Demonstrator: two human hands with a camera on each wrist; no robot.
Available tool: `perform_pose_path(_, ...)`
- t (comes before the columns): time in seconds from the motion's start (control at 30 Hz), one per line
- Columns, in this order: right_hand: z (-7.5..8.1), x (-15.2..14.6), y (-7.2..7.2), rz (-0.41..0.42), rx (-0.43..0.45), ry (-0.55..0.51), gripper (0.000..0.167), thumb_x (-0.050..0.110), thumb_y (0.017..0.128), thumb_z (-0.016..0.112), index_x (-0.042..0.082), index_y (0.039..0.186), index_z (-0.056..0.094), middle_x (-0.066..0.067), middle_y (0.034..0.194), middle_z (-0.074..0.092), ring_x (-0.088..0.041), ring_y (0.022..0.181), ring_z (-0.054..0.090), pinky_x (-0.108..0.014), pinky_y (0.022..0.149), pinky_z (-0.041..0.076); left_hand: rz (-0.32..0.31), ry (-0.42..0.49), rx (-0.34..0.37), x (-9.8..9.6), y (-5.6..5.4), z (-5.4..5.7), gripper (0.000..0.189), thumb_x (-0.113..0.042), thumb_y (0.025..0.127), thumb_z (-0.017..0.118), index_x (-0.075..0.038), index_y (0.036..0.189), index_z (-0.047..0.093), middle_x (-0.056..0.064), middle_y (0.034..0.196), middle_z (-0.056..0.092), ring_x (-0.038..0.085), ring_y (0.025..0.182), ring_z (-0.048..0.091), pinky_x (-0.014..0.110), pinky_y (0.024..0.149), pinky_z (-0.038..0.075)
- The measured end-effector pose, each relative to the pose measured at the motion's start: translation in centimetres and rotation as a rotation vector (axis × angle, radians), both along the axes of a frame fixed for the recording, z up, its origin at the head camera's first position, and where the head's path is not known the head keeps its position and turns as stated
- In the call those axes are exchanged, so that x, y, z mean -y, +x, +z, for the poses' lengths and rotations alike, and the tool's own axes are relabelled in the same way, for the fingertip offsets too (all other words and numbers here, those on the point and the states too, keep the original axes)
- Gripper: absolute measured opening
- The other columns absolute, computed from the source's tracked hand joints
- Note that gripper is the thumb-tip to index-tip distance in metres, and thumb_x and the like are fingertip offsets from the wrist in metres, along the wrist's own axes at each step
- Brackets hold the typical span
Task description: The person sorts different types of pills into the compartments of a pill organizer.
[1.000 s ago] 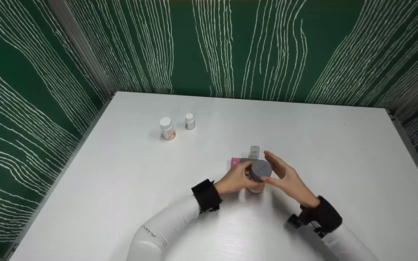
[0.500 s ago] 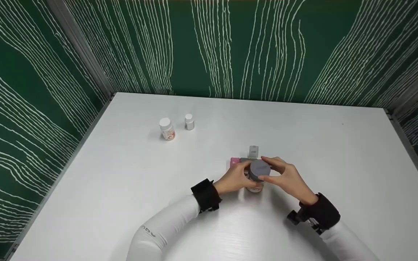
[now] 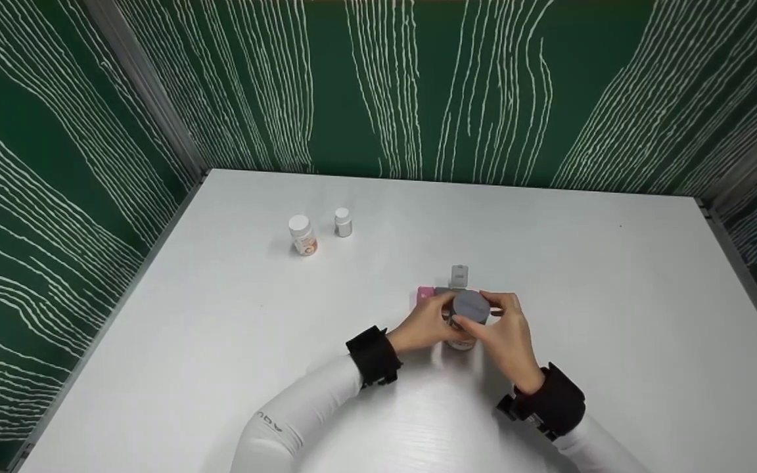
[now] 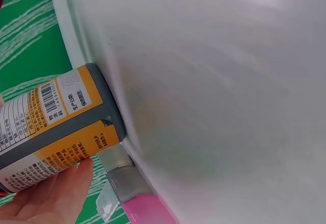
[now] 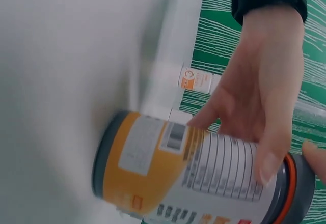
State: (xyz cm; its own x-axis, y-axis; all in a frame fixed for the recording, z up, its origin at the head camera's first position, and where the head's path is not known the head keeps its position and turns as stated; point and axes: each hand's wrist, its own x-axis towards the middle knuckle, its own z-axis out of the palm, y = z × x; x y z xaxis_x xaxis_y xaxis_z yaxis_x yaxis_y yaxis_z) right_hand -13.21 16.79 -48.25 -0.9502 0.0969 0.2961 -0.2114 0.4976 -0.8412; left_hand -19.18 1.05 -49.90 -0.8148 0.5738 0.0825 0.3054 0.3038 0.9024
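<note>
A supplement jar [image 4: 56, 127] with an orange, white and grey label stands on the table in front of the person. The left hand [image 3: 421, 325] grips its body, fingers on one side and thumb on the other. Around the grey lid [image 3: 470, 306] the right hand [image 3: 508, 338] curls its thumb and fingers. An orange ring shows at the lid's lower edge in the right wrist view. Just behind the jar lies a pill box, partly hidden, with a pink compartment [image 3: 425, 293], a grey one [image 4: 130, 180] and a raised clear flap [image 3: 458, 276].
Farther back on the left stand a white bottle [image 3: 303, 235] with an orange print and a smaller white bottle [image 3: 344, 223]. Green panels [image 3: 444, 85] with white lines rise behind the white table [image 3: 582, 263] and at its sides.
The right hand's fingers have closed from spread to curled around the lid, and its wrist has swung left and down. The left hand and jar have stayed nearly still.
</note>
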Motion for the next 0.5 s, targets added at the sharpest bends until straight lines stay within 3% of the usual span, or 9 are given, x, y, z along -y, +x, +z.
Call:
perform_pose_path(0.17,-0.2,0.9,-0.1,-0.024,0.070,-0.045,0.050,0.007,0.093,0.081,-0.011,0.121,0.043,-0.031,0.121,0.055,-0.041,0.110,0.058,-0.041,0.092,0.049,-0.009,0.003,-0.041,0.1,-0.1,0.0,0.058,-0.001,0.083,0.086,0.011,0.135,0.063,0.025,0.129,0.071,0.034,0.121,0.068,0.024,0.104,0.050)
perform_pose_path(0.27,-0.2,0.8,-0.3,0.005,0.168,-0.103,0.059,0.012,0.095,0.078,-0.011,0.128,0.035,-0.036,0.130,0.049,-0.046,0.118,0.057,-0.046,0.096,0.049,-0.019,0.004,-0.053,0.1,-0.1,0.0,0.057,0.000,0.083,0.085,0.012,0.134,0.063,0.026,0.128,0.071,0.035,0.121,0.068,0.023,0.103,0.050)
perform_pose_path(0.4,-0.1,0.0,-0.8,0.138,0.284,-0.210,0.086,0.014,0.097,0.077,-0.017,0.150,0.017,-0.043,0.155,0.029,-0.054,0.143,0.041,-0.056,0.111,0.043,-0.032,0.006,-0.043,0.2,-0.3,-0.3,0.058,0.000,0.084,0.085,0.012,0.135,0.061,0.026,0.128,0.070,0.036,0.120,0.068,0.023,0.102,0.051)
perform_pose_path(0.5,0.1,-1.3,-1.1,0.273,0.303,-0.246,0.093,0.008,0.097,0.075,-0.017,0.160,0.011,-0.041,0.166,0.018,-0.052,0.152,0.029,-0.045,0.120,0.036,-0.026,0.012,-0.023,0.2,-0.3,-0.2,0.059,-0.002,0.085,0.086,0.011,0.137,0.061,0.025,0.130,0.070,0.033,0.121,0.068,0.023,0.102,0.050)
